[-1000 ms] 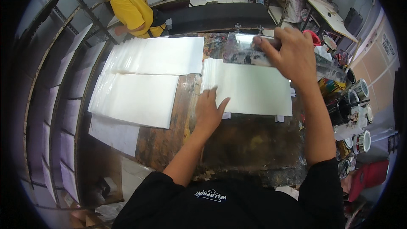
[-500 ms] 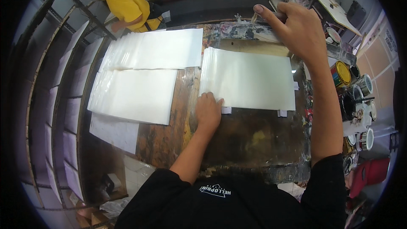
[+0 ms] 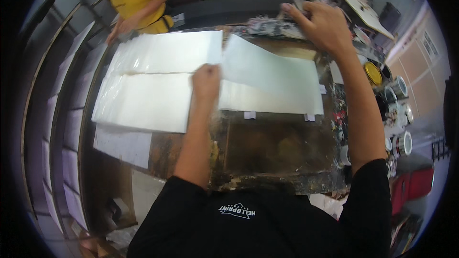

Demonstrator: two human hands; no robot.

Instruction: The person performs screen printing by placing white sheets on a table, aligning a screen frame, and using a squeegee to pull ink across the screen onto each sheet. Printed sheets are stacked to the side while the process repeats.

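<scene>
On the dark stained board lies a stack of white, slightly translucent sheets. Its top sheet is lifted along the left and bends up off the rest. My left hand, blurred and with curled fingers, grips that sheet's left edge. Beside my left forearm, two overlapping piles of similar sheets cover the left of the table. My right hand is raised beyond the board, fingers closed at a paint-smeared bar; what they hold is mostly hidden. Small white tabs sit along the stack's near edge.
A person in a yellow shirt stands far left, hands near a tall rack of white sheets. Paint cans line the right side, with a red case below. A long dark surface runs behind the table.
My left hand has moved up and left from the stack's near-left corner, pulling the top sheet's left side up. My right hand stays raised. The person in yellow has turned and shifted left.
</scene>
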